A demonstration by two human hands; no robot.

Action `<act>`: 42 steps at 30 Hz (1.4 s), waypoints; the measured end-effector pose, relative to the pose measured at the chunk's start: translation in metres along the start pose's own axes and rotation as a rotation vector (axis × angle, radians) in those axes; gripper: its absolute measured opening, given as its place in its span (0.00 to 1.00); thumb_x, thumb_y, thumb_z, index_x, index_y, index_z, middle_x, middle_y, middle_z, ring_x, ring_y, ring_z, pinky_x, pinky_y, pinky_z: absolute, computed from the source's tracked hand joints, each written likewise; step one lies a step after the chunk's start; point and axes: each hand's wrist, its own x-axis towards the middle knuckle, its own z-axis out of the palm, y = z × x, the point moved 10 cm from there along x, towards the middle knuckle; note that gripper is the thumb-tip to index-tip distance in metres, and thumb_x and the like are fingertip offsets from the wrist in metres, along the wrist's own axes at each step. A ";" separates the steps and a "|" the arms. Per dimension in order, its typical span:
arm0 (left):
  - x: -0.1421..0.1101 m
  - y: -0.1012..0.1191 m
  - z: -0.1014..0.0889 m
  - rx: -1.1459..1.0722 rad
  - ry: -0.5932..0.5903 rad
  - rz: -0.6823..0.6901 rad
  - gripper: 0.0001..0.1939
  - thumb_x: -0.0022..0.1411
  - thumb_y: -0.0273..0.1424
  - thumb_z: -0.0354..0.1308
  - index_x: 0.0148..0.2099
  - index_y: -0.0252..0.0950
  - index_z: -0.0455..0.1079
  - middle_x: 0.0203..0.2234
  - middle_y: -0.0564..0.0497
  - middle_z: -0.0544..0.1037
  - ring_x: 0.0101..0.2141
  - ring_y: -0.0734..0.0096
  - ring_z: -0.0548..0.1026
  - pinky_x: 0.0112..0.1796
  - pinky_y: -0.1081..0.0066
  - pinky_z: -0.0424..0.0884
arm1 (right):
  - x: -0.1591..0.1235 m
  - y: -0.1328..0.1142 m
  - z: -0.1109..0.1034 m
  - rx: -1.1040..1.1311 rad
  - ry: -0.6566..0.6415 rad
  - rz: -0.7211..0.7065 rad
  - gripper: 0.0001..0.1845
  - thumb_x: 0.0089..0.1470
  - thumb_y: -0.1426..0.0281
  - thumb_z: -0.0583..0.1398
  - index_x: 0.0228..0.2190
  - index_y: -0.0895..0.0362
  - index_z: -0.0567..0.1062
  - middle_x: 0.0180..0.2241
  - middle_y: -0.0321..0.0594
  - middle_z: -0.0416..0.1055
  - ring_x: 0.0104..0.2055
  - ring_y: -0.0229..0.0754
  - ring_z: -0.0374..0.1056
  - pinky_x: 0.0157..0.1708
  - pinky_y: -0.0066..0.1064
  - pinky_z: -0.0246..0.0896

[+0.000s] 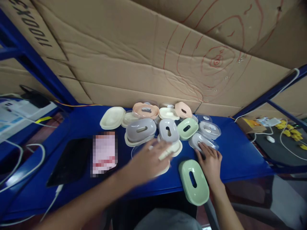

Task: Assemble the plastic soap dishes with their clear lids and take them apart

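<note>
My left hand [150, 161], blurred by motion, reaches over pale cream trays in the middle of the blue table; whether it grips one I cannot tell. Just beyond its fingers sits a grey oval lid with a slot [168, 130], on a cream tray [177, 148]. At the right, my right hand [210, 161] has its fingers closed at the near edge of a clear plastic cover [200, 140]. Beside that wrist, a light green slotted box [194, 183] juts over the table's front edge. Another green slotted lid [188, 128] lies farther back.
More pieces lie at the back: a larger grey lid [141, 129], a cream tray [112, 117], peach lids [145, 110] and a clear cover [209, 129]. A black tablet-like slab [69, 161] and a pixelated packet [104, 153] are at left. Cardboard [120, 64] walls the back.
</note>
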 end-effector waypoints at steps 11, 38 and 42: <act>0.006 0.107 0.062 -0.019 -0.179 0.008 0.32 0.70 0.51 0.62 0.68 0.38 0.70 0.67 0.40 0.72 0.67 0.47 0.68 0.70 0.42 0.55 | -0.004 -0.008 -0.012 0.304 -0.106 -0.104 0.19 0.72 0.56 0.58 0.55 0.52 0.80 0.49 0.46 0.83 0.51 0.53 0.77 0.53 0.47 0.62; 0.016 0.090 0.077 -0.143 0.062 -0.371 0.19 0.76 0.41 0.55 0.65 0.48 0.74 0.62 0.49 0.77 0.66 0.55 0.68 0.73 0.45 0.22 | 0.132 0.149 0.062 0.473 -0.431 -0.184 0.36 0.64 0.46 0.62 0.68 0.46 0.70 0.68 0.46 0.69 0.70 0.61 0.65 0.66 0.55 0.66; 0.017 0.090 0.074 -0.143 0.083 -0.392 0.18 0.76 0.41 0.56 0.63 0.46 0.75 0.60 0.49 0.79 0.65 0.56 0.70 0.73 0.45 0.23 | 0.140 0.149 0.029 0.361 -0.113 -0.207 0.26 0.70 0.51 0.57 0.58 0.54 0.79 0.59 0.52 0.77 0.65 0.60 0.70 0.65 0.57 0.65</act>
